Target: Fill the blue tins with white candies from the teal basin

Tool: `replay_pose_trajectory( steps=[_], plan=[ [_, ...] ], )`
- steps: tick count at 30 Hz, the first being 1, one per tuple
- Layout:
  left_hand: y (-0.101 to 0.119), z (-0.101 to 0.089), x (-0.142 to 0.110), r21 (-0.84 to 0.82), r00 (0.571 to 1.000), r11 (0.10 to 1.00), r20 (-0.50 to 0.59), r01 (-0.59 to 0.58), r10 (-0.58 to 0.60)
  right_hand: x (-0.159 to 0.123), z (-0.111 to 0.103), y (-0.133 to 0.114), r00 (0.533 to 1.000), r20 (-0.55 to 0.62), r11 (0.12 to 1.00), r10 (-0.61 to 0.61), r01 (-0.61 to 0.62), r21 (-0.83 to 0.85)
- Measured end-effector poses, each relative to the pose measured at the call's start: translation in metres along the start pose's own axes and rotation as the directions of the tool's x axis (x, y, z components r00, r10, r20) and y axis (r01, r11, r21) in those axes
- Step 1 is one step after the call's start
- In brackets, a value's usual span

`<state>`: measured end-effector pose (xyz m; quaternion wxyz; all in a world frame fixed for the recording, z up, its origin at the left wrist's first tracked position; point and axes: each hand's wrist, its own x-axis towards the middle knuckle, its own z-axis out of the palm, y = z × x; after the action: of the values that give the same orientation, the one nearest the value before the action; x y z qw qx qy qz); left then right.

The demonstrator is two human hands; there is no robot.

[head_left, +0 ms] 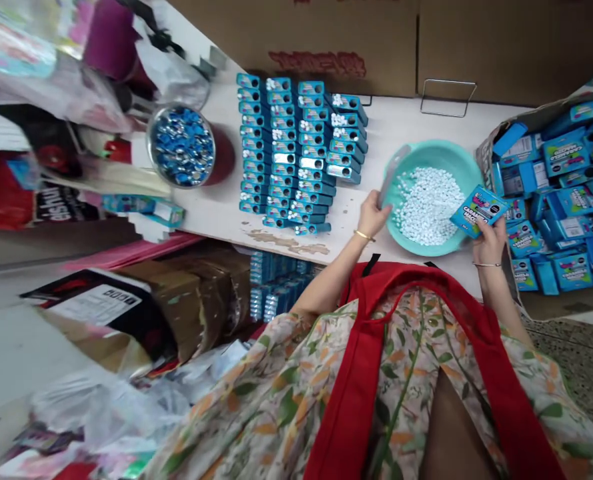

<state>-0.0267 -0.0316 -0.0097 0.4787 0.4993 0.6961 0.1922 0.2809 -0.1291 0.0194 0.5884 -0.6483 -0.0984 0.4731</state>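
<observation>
My left hand [375, 217] is closed around the end of a pale grey scoop-like tool [395, 173], blurred, at the left rim of a turquoise bowl [471, 163]. Small white round candies [429, 207] lie heaped inside the bowl. Over the bowl's right rim, my right hand [491, 245] grips a blue candy box [477, 211], its printed face turned up. Whether that box has anything in it is hidden. Left of the bowl stand rows of blue boxes [282, 153] with holes in their ends; white candies show in several.
A large carton [519, 293] full of blue boxes stands at the right. A metal pot [151, 147] of blue and silver pieces sits left of the rows. Cardboard boxes [391, 40] close off the back, near a wire stand [446, 113]. Bags [116, 400] crowd the lower left.
</observation>
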Motion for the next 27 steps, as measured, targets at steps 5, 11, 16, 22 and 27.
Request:
replay_pose_trajectory(
  steps=[5,11,16,22,27],
  plan=[
    [-0.028,-0.022,0.039,0.278,0.993,0.953,-0.005,0.118,-0.121,0.003,-0.006,-0.001,0.999,0.024,0.999,0.026,-0.025,-0.019],
    [-0.023,-0.024,0.036,0.515,0.979,0.835,0.159,-0.193,0.129,0.009,-0.015,0.027,0.993,0.056,0.994,0.105,-0.103,-0.038],
    [-0.005,0.026,0.049,0.583,0.854,0.703,0.516,-0.407,0.066,0.011,-0.019,0.033,0.984,0.099,0.989,0.148,-0.147,-0.014],
    [-0.004,0.075,0.054,0.599,0.765,0.64,0.644,-0.481,-0.028,0.008,-0.024,0.034,0.979,0.106,0.985,0.174,-0.174,-0.012],
    [-0.013,0.083,0.019,0.494,0.656,0.678,0.754,-0.544,-0.023,0.006,-0.024,0.043,0.978,0.069,0.98,0.198,-0.198,-0.009]
  ],
)
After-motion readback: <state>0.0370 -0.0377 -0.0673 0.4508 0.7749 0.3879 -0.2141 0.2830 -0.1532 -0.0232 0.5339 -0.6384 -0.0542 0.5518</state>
